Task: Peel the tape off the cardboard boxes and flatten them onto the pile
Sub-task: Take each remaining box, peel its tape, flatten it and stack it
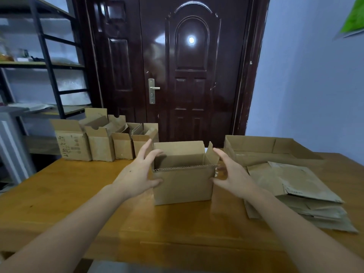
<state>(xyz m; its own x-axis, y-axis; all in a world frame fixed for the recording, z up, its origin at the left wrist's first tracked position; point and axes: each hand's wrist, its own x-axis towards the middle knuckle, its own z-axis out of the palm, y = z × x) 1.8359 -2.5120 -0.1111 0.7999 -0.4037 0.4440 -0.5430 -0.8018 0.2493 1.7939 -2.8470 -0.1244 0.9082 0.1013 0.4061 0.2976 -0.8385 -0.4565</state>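
An open brown cardboard box (pixel 183 184) stands upright in the middle of the wooden table (pixel 78 194), flaps raised. My left hand (pixel 140 173) is at its left side, thumb on the front wall and fingers spread over the top left corner. My right hand (pixel 229 173) is at the right side with fingers spread, thumb near the front right edge; a shiny strip of tape (pixel 216 172) shows at that corner. A pile of flattened cardboard (pixel 299 192) lies on the table to the right.
Several open small boxes (pixel 102 142) stand in a row at the table's back left. A large open carton (pixel 262 148) sits at the back right behind the pile. A dark door (pixel 189 66) is behind the table, a metal shelf (pixel 49 66) at the left.
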